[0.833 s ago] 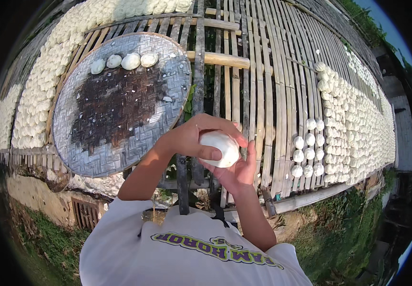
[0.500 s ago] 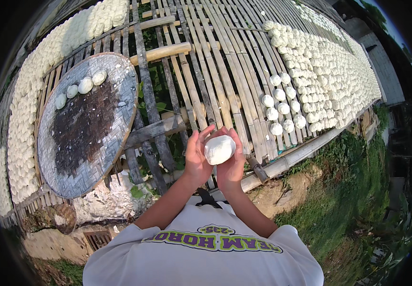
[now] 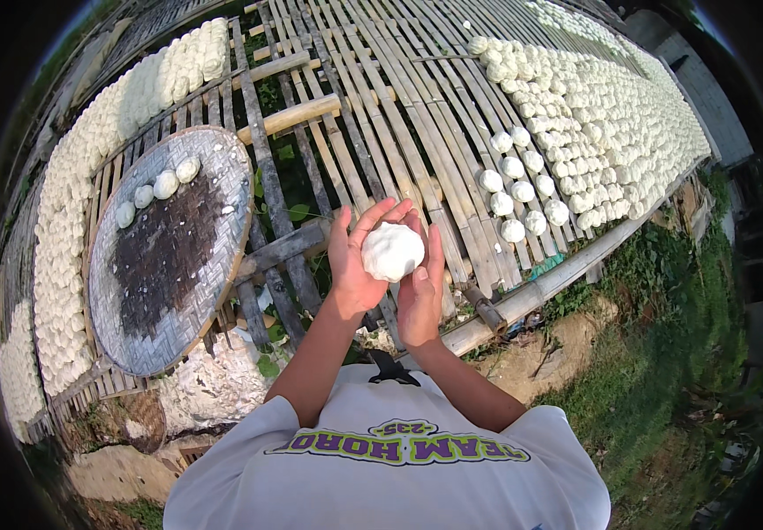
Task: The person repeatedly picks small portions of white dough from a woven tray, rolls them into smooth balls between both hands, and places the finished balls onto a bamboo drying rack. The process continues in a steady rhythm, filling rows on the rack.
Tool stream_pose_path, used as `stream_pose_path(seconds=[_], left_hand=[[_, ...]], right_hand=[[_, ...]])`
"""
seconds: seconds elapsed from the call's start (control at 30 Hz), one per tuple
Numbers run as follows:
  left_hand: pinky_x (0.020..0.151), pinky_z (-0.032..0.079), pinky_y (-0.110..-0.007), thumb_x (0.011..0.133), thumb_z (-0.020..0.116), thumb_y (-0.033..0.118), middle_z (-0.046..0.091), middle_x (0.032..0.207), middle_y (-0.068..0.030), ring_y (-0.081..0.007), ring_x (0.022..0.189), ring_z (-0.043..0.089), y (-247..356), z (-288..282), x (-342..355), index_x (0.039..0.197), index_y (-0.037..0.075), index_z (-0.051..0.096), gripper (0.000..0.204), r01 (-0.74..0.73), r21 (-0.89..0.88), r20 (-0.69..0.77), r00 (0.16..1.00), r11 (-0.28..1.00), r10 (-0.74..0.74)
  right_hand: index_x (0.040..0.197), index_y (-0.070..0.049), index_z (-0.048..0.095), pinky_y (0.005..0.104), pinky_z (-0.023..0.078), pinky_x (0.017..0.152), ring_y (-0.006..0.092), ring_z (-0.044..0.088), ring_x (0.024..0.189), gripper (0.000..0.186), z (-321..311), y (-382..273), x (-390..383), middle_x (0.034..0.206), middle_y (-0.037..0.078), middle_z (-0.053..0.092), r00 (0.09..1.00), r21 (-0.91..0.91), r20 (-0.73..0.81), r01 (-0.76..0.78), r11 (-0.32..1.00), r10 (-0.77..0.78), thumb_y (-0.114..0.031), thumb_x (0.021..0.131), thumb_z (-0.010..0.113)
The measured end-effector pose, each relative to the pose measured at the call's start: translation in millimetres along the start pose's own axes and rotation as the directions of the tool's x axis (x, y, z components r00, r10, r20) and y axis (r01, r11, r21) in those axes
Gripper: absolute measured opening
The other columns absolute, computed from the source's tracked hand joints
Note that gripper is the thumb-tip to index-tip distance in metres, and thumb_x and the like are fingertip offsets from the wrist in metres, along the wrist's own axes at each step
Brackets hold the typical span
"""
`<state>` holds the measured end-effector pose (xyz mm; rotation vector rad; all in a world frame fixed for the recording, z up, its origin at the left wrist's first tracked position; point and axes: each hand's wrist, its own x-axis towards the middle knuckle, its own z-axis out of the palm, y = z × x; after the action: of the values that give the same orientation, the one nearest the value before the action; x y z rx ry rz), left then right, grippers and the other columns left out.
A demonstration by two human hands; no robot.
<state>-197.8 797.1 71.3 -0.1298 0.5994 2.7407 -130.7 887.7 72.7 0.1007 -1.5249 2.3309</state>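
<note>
A rounded white lump, dough-like with an uneven surface, rests between my two cupped hands above the bamboo slats. My left hand cradles it from the left, fingers curving up along its far side. On the other side my right hand presses against it, thumb at its lower right edge. To the left, a round woven bamboo tray carries several similar white lumps in a row along its far part. A dark, crumbly stain covers the tray's middle. Right of my hands, a small group of white lumps lies on the slats.
The slatted bamboo rack stretches away in front of me. Dense rows of white lumps cover its right side, and more rows line the left. A thick bamboo pole forms the near edge, with grass beyond it at right.
The lump has turned in my hands and now shows a more bumpy face. Both hands have shifted slightly up and left, and my right thumb now lies against its lower edge.
</note>
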Motion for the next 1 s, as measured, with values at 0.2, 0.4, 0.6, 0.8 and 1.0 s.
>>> stream_pose_path(seconds=[0.2, 0.4, 0.6, 0.8, 1.0], left_hand=[[0.118, 0.033, -0.042, 0.105, 0.036, 0.054, 0.054, 0.150, -0.0190, -0.0262, 0.142, 0.046, -9.6, -1.0, 18.6, 0.138, 0.004, 0.058, 0.064, -0.055, 0.590, -0.022, 0.996, 0.806, 0.084], [0.118, 0.036, -0.044, 0.106, 0.035, 0.052, 0.056, 0.147, -0.0204, -0.0304, 0.140, 0.051, -16.3, -0.4, 19.0, 0.134, 0.001, 0.058, 0.063, -0.042, 0.340, -0.101, 0.992, 0.940, 0.081], [0.121, 0.032, -0.044, 0.105, 0.038, 0.052, 0.052, 0.152, -0.0222, -0.0334, 0.144, 0.046, -21.2, 12.4, 32.3, 0.138, -0.001, 0.056, 0.065, -0.090, 0.333, 0.185, 0.982, 0.939, 0.028], [0.121, 0.032, -0.043, 0.104, 0.037, 0.056, 0.052, 0.152, -0.0188, -0.0314, 0.147, 0.041, -21.9, 19.2, 46.8, 0.140, 0.002, 0.056, 0.067, -0.222, 0.458, 0.030, 0.972, 0.861, 0.234], [0.116, 0.040, -0.046, 0.100, 0.037, 0.059, 0.052, 0.150, -0.0218, -0.0313, 0.134, 0.050, -25.1, 20.7, 60.9, 0.150, 0.001, 0.044, 0.077, 0.204, 0.120, 0.064, 0.975, 0.971, -0.213]], right_hand=[[0.161, -0.005, 0.027, 0.0465, 0.033, 0.121, 0.0295, 0.039, 0.146, 0.068, -17.5, 4.8, 26.0, 0.158, 0.020, 0.037, 0.855, 0.440, -0.119, -0.410, 0.799, 0.504, -0.041, 0.106, 0.045], [0.156, 0.000, 0.034, 0.0457, 0.033, 0.121, 0.0265, 0.041, 0.146, 0.061, -19.6, 3.2, 15.8, 0.156, 0.018, 0.042, 0.908, 0.324, -0.202, -0.291, 0.900, 0.366, -0.039, 0.109, 0.038], [0.150, 0.001, 0.042, 0.0426, 0.041, 0.114, 0.0249, 0.050, 0.138, 0.061, -39.8, -0.6, 43.7, 0.150, 0.017, 0.050, 0.902, 0.232, -0.146, -0.368, 0.900, 0.406, -0.044, 0.108, 0.041], [0.151, -0.001, 0.045, 0.0435, 0.040, 0.114, 0.0249, 0.052, 0.136, 0.063, -36.1, 4.7, 52.7, 0.152, 0.016, 0.048, 0.925, 0.456, -0.197, -0.208, 0.865, 0.326, -0.046, 0.107, 0.042], [0.150, 0.003, 0.044, 0.0397, 0.043, 0.110, 0.0242, 0.054, 0.133, 0.058, -48.6, 10.9, 63.6, 0.149, 0.020, 0.049, 0.976, 0.078, -0.016, -0.217, 0.973, 0.219, -0.038, 0.109, 0.042]])
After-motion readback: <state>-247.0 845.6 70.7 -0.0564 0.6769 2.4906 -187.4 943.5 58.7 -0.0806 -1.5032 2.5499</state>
